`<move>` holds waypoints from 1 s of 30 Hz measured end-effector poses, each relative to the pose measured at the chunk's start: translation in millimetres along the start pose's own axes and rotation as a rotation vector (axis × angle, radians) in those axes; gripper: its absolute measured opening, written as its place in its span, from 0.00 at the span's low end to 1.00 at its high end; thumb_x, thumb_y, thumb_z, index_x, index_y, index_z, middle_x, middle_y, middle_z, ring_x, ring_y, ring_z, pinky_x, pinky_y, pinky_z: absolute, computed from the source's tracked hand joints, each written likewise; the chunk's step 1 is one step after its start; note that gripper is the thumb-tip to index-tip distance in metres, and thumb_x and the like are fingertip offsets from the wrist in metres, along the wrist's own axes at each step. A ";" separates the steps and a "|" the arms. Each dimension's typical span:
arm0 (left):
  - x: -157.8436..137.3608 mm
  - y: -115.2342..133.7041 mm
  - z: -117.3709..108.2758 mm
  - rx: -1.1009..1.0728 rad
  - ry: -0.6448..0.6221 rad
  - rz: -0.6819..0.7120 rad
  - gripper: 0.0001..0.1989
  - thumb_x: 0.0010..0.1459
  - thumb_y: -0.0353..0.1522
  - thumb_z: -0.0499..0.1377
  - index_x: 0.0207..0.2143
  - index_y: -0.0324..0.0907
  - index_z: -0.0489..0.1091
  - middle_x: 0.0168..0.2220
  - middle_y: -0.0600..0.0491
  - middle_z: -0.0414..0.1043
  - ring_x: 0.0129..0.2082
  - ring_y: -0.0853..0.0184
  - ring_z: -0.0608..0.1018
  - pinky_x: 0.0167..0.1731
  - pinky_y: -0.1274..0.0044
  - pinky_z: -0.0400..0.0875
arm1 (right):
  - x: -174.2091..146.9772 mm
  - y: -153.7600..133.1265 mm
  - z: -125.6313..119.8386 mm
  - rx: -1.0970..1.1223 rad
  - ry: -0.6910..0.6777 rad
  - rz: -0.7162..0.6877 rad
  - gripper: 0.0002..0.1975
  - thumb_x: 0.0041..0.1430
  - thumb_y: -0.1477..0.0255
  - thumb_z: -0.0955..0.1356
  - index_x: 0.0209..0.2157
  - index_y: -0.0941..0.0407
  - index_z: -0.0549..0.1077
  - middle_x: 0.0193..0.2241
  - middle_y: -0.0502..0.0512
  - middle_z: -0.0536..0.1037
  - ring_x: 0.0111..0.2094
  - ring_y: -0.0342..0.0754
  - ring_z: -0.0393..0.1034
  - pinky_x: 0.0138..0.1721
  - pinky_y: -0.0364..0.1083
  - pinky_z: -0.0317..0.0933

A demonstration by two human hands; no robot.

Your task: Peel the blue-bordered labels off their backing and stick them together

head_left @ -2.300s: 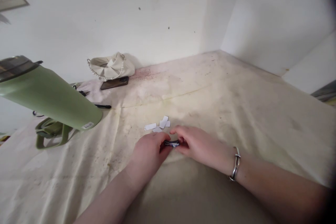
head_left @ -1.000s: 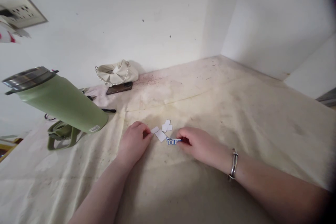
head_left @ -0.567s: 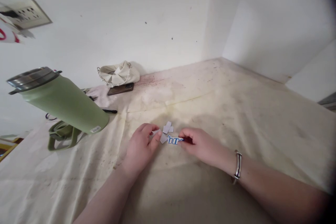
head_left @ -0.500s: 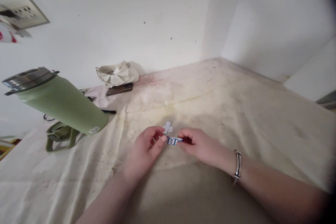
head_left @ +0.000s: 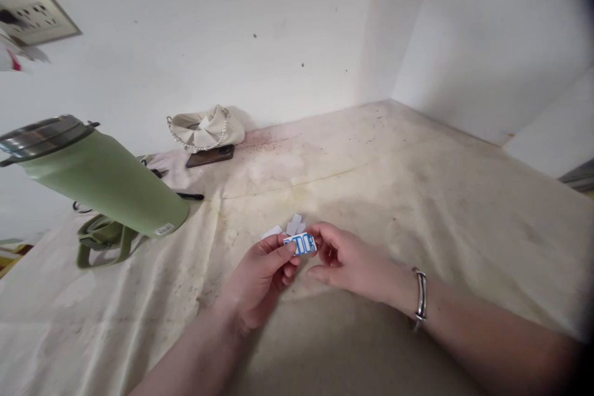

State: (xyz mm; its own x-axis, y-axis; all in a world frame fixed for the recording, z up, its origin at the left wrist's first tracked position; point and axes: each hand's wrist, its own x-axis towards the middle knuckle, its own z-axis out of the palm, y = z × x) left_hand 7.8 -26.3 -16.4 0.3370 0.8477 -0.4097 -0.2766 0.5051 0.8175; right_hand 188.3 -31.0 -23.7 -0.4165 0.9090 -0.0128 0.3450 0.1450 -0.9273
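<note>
A small white card with blue outlined markings (head_left: 304, 243) is pinched between the thumb and fingers of my left hand (head_left: 264, 269), printed side up. At its right end is my right hand (head_left: 341, 257), thumb and fingers apart; whether a fingertip touches the card's edge I cannot tell. Just behind the card, small white paper-like strips (head_left: 296, 223) lie overlapping on the cloth, partly hidden by my hands. A silver bracelet circles my right wrist.
A light cloth (head_left: 394, 198) covers the table. On the left stands a large green tumbler (head_left: 111, 179) beside a green strap (head_left: 104, 241). A black pen (head_left: 191, 197), a phone (head_left: 210, 156) and a white pouch with a beaded chain (head_left: 206, 127) lie farther back, near the wall.
My right thumb has come away from the card, and that hand has opened. The left hand now holds the card alone, tilted differently. Another white strip shows on the cloth at the left.
</note>
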 end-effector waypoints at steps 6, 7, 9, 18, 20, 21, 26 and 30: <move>-2.7 -1.5 1.1 -0.074 -0.090 -0.111 0.06 0.51 0.29 0.63 0.30 0.35 0.70 0.22 0.55 0.66 0.19 0.80 0.65 0.21 0.85 0.55 | -2.8 -5.0 4.5 0.105 0.001 -0.101 0.19 0.52 0.73 0.68 0.47 0.52 0.65 0.37 0.51 0.73 0.35 0.44 0.68 0.36 0.43 0.63; -2.7 -1.9 0.7 -0.069 -0.103 -0.113 0.06 0.51 0.29 0.63 0.30 0.35 0.70 0.22 0.55 0.66 0.19 0.80 0.66 0.20 0.86 0.55 | -2.8 -5.0 4.7 0.103 0.004 -0.116 0.17 0.53 0.73 0.68 0.45 0.52 0.67 0.37 0.51 0.74 0.36 0.44 0.68 0.37 0.44 0.63; -2.3 -2.7 -0.4 -0.055 -0.122 -0.113 0.05 0.51 0.29 0.62 0.30 0.34 0.70 0.22 0.55 0.66 0.19 0.80 0.66 0.20 0.86 0.54 | -2.7 -4.8 4.6 0.085 0.009 -0.125 0.13 0.53 0.73 0.68 0.43 0.52 0.69 0.36 0.50 0.74 0.36 0.45 0.69 0.37 0.44 0.62; -1.8 -1.0 1.0 -0.058 -0.063 -0.047 0.06 0.51 0.29 0.63 0.30 0.36 0.70 0.22 0.56 0.65 0.18 0.79 0.64 0.19 0.86 0.54 | -1.5 -1.7 4.8 0.040 0.061 -0.130 0.17 0.52 0.72 0.68 0.45 0.53 0.67 0.33 0.49 0.72 0.29 0.42 0.65 0.29 0.41 0.61; 1.7 4.6 -4.2 -0.073 0.055 0.069 0.06 0.50 0.30 0.64 0.29 0.38 0.69 0.22 0.57 0.66 0.19 0.79 0.64 0.21 0.85 0.57 | -0.4 0.8 5.1 0.035 0.100 -0.114 0.17 0.52 0.72 0.68 0.46 0.53 0.66 0.31 0.49 0.71 0.27 0.41 0.63 0.28 0.41 0.60; 4.6 8.0 -8.8 -0.064 0.120 0.148 0.06 0.49 0.31 0.64 0.28 0.38 0.69 0.22 0.57 0.66 0.20 0.78 0.65 0.22 0.85 0.59 | 0.2 2.3 5.2 0.035 0.119 -0.099 0.16 0.54 0.72 0.67 0.45 0.54 0.66 0.31 0.49 0.70 0.27 0.41 0.63 0.28 0.41 0.60; 23.2 19.0 -38.0 0.155 0.467 0.445 0.08 0.46 0.35 0.65 0.28 0.40 0.71 0.24 0.57 0.69 0.23 0.76 0.68 0.25 0.85 0.63 | 3.8 10.0 5.7 -0.029 0.189 0.027 0.08 0.57 0.69 0.63 0.40 0.54 0.69 0.29 0.50 0.72 0.29 0.43 0.65 0.30 0.43 0.61; 25.4 15.6 -38.8 0.175 0.374 0.407 0.09 0.46 0.35 0.65 0.30 0.40 0.73 0.31 0.53 0.74 0.32 0.70 0.74 0.35 0.80 0.68 | 5.9 13.8 6.6 -0.072 0.210 0.020 0.07 0.56 0.71 0.64 0.37 0.55 0.70 0.30 0.51 0.73 0.30 0.44 0.67 0.30 0.43 0.61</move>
State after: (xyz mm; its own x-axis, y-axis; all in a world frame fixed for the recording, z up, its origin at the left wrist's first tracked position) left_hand -22.9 9.4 -29.7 -0.1148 0.9838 -0.1376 -0.1539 0.1192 0.9809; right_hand 185.1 -26.2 -39.0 -0.2273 0.9723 0.0540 0.4136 0.1465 -0.8986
